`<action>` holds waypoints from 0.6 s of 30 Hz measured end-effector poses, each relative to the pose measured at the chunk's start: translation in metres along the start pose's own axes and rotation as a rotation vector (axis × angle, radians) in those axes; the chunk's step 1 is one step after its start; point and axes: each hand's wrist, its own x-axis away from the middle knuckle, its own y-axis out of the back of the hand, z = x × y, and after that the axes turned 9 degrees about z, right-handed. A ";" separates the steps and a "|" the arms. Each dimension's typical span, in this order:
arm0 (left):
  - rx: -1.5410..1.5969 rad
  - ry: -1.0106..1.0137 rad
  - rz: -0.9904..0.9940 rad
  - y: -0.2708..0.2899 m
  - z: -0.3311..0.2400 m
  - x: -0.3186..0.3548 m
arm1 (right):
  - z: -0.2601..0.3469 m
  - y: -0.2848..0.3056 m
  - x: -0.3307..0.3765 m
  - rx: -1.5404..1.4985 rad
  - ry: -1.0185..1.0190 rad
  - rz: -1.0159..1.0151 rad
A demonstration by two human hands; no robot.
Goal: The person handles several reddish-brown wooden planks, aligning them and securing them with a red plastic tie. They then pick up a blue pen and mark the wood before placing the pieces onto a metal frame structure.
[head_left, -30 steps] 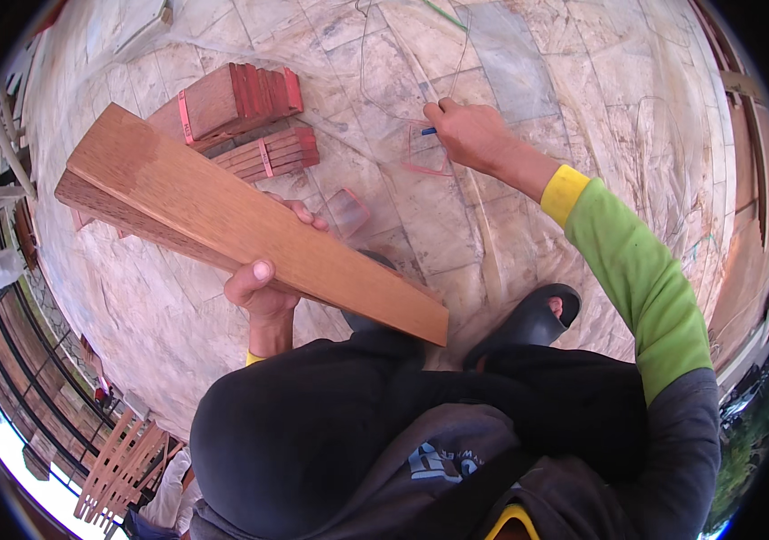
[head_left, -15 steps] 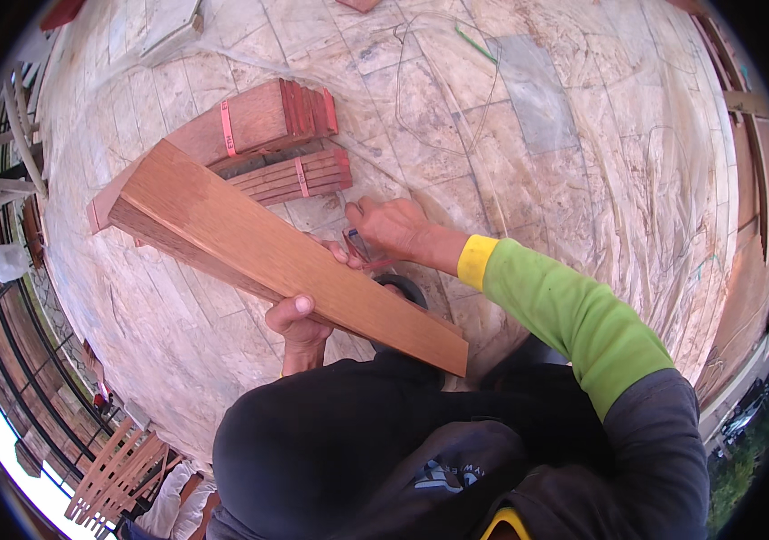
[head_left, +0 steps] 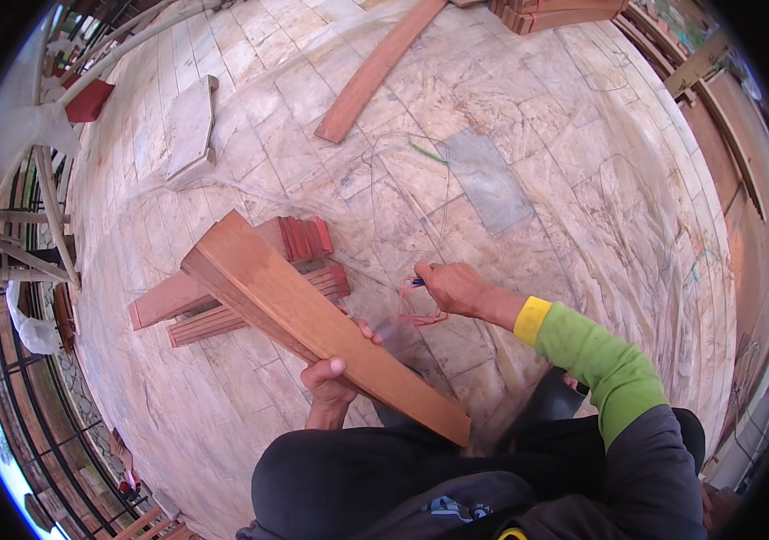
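My left hand (head_left: 330, 382) grips a bundle of reddish-brown wooden boards (head_left: 326, 337), thumb on the near edge and fingertips showing over the far edge. The bundle slants from far left down to my knees. To its right, my right hand (head_left: 459, 288) is closed on a pinkish-red strap (head_left: 420, 317), which hangs in a loose loop. A small dark-blue piece also shows at those fingers; its kind is unclear. Beyond the held boards lie two board stacks on the floor, a larger stack (head_left: 167, 301) and a smaller stack (head_left: 209, 326), both partly covered.
Clear plastic sheeting (head_left: 619, 225) covers the tiled floor. Farther off lie a single long board (head_left: 375, 76), a pale slab (head_left: 191, 126) and another board stack (head_left: 551, 13). A grey tile (head_left: 488, 184) and a thin green strip (head_left: 427, 150) lie ahead.
The view has tilted up, bringing more far floor in. My right hand has drawn away rightward from the held boards with the strap. My left hand keeps its hold.
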 end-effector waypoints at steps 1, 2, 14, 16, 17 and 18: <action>-0.029 0.021 0.009 -0.007 -0.002 -0.004 | -0.011 0.013 0.007 0.000 -0.018 0.006; -0.056 0.041 0.017 -0.014 -0.006 -0.007 | -0.024 0.024 0.012 -0.017 -0.015 -0.033; -0.550 0.119 -0.010 -0.163 -0.120 -0.044 | -0.026 0.148 0.166 -0.148 -0.059 0.043; -0.611 0.081 -0.035 -0.185 -0.133 -0.034 | 0.007 0.169 0.212 -0.250 -0.067 0.039; -0.629 0.041 -0.060 -0.202 -0.139 -0.024 | 0.024 0.183 0.237 -0.298 -0.096 0.059; -0.644 0.007 -0.087 -0.215 -0.142 -0.015 | 0.038 0.191 0.259 -0.346 -0.129 0.088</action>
